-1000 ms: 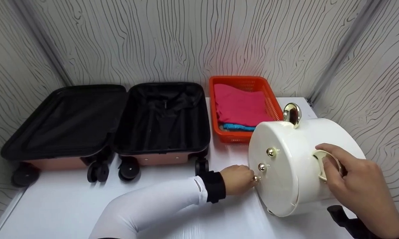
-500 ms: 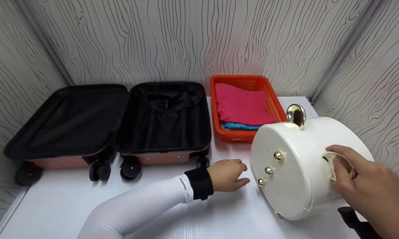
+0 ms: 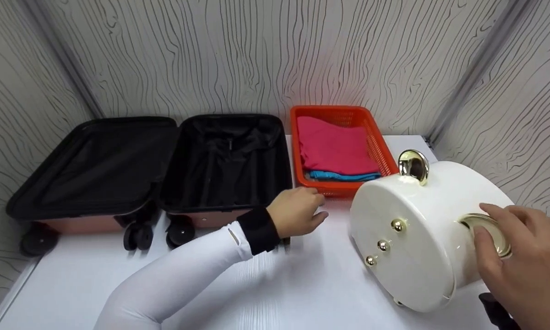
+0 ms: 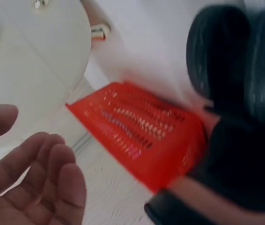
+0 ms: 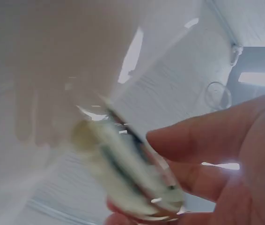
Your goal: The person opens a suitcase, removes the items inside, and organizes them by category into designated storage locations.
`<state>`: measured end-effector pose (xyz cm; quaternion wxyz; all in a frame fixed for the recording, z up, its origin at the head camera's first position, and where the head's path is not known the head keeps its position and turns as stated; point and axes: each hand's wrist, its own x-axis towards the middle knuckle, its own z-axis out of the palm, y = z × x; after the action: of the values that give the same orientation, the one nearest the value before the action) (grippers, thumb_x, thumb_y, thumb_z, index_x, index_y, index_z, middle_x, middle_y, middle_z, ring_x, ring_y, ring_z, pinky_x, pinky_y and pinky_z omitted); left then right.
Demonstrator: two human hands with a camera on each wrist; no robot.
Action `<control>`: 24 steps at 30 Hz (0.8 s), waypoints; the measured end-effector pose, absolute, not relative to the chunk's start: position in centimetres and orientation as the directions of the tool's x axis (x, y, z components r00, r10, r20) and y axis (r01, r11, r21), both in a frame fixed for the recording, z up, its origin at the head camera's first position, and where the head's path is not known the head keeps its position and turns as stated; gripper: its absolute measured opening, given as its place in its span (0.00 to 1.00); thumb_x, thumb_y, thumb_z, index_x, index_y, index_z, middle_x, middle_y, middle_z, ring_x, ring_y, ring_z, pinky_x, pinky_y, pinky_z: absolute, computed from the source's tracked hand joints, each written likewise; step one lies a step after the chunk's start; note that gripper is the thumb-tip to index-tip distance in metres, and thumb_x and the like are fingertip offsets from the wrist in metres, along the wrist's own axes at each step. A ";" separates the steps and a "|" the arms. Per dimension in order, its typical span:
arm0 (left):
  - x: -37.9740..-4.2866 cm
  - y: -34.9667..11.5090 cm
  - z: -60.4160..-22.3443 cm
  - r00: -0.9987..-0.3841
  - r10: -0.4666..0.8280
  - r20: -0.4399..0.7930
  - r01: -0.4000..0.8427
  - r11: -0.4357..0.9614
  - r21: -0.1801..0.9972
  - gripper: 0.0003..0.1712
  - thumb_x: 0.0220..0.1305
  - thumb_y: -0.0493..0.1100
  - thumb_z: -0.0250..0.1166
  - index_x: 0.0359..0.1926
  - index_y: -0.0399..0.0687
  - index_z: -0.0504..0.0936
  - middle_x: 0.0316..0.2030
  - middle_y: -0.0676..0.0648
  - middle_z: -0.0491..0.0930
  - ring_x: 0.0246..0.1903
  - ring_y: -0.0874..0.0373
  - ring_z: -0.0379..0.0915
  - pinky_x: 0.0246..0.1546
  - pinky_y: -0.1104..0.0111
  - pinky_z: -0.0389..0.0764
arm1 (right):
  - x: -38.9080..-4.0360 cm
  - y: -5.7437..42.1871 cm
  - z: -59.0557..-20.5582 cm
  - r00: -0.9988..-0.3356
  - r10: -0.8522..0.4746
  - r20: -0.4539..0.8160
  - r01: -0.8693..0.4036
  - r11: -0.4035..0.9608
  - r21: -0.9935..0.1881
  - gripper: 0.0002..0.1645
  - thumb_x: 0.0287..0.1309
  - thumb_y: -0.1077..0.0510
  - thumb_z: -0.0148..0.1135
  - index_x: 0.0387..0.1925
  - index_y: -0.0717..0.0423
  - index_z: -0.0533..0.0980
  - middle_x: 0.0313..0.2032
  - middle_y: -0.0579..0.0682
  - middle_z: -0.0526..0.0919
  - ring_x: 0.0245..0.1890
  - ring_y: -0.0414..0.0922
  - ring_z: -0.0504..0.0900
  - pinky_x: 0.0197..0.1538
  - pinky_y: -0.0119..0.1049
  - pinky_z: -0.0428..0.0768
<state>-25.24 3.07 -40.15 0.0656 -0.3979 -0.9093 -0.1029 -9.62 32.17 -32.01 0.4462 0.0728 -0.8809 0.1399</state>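
A white drum-shaped case [image 3: 467,183] lies on its side on the white table, its flat face turned toward the left. Several small gold knobs [image 3: 383,245] stud that face, and a gold ring handle [image 3: 414,166] stands on top. My right hand [image 3: 526,252] is at the oval cream-and-gold handle [image 3: 499,233] on the near side, fingers loosely spread over it. In the right wrist view this handle is blurred, with the thumb apart from it. My left hand [image 3: 296,211] hovers with nothing in it, fingers loosely bent, between the suitcase and the orange basket [image 3: 329,188].
An opened pink suitcase [image 3: 224,215] with black lining stands at the left, its black wheels [image 3: 181,231] facing the front. Pink cloth [image 3: 332,142] and blue cloth [image 3: 343,176] lie folded in the basket. Patterned panels [image 3: 238,55] enclose the table.
My left hand has left the knobs on the case's face and moved left and back toward the basket. The case has turned and shifted right. Its side handle now lies flatter under my right hand.
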 end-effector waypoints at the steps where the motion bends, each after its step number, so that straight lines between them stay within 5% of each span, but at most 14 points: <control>1: -25.4 2.8 -40.0 -0.680 0.702 0.212 0.731 0.673 0.115 0.14 0.67 0.53 0.59 0.35 0.50 0.83 0.31 0.51 0.81 0.32 0.57 0.77 0.32 0.66 0.79 | -9.4 31.8 -32.0 -0.578 -0.015 0.816 -0.271 0.947 -0.174 0.21 0.54 0.51 0.57 0.41 0.63 0.83 0.38 0.67 0.80 0.36 0.68 0.72 0.45 0.49 0.65; 6: -26.3 1.5 -40.0 -0.716 0.647 0.260 0.672 0.740 0.007 0.13 0.63 0.52 0.62 0.32 0.48 0.82 0.32 0.48 0.80 0.31 0.52 0.76 0.29 0.61 0.78 | -8.4 29.9 -32.2 -0.535 -0.160 0.829 -0.396 0.915 -0.079 0.33 0.64 0.38 0.51 0.40 0.65 0.83 0.41 0.64 0.82 0.42 0.64 0.74 0.64 0.24 0.59; 10: -26.6 0.9 -40.6 -0.760 0.601 0.246 0.611 0.791 -0.044 0.13 0.60 0.52 0.65 0.37 0.47 0.84 0.36 0.47 0.80 0.33 0.50 0.76 0.28 0.59 0.79 | -8.0 28.3 -32.5 -0.571 -0.248 0.783 -0.443 0.896 -0.040 0.35 0.66 0.36 0.49 0.42 0.65 0.82 0.46 0.62 0.81 0.46 0.61 0.75 0.68 0.20 0.54; 17: -26.9 1.1 -41.2 -0.791 0.569 0.223 0.571 0.818 -0.064 0.14 0.58 0.50 0.67 0.38 0.46 0.83 0.37 0.45 0.80 0.32 0.49 0.77 0.27 0.56 0.82 | -9.3 28.2 -33.2 -0.711 -0.285 0.642 -0.386 0.922 -0.018 0.42 0.70 0.33 0.36 0.57 0.64 0.75 0.56 0.65 0.77 0.53 0.63 0.73 0.56 0.51 0.66; 19: -27.1 1.4 -41.3 -0.794 0.565 0.225 0.566 0.822 -0.064 0.12 0.59 0.48 0.66 0.38 0.44 0.83 0.38 0.44 0.79 0.31 0.48 0.77 0.27 0.56 0.82 | -9.5 28.5 -33.5 -0.720 -0.283 0.633 -0.377 0.926 -0.014 0.42 0.70 0.33 0.34 0.58 0.65 0.74 0.55 0.66 0.78 0.53 0.63 0.73 0.58 0.51 0.66; 24: -28.0 2.5 -41.4 -0.800 0.567 0.196 0.554 0.823 -0.124 0.13 0.59 0.44 0.62 0.43 0.45 0.83 0.44 0.45 0.78 0.35 0.49 0.76 0.27 0.58 0.82 | -9.4 29.3 -33.6 -0.724 -0.280 0.630 -0.385 0.922 -0.033 0.29 0.65 0.49 0.52 0.59 0.66 0.74 0.55 0.64 0.78 0.55 0.62 0.73 0.68 0.37 0.60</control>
<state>-27.96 2.46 -41.42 0.1126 -0.2957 -0.9482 0.0301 -9.37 29.31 -33.61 0.3249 0.1796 -0.9250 0.0811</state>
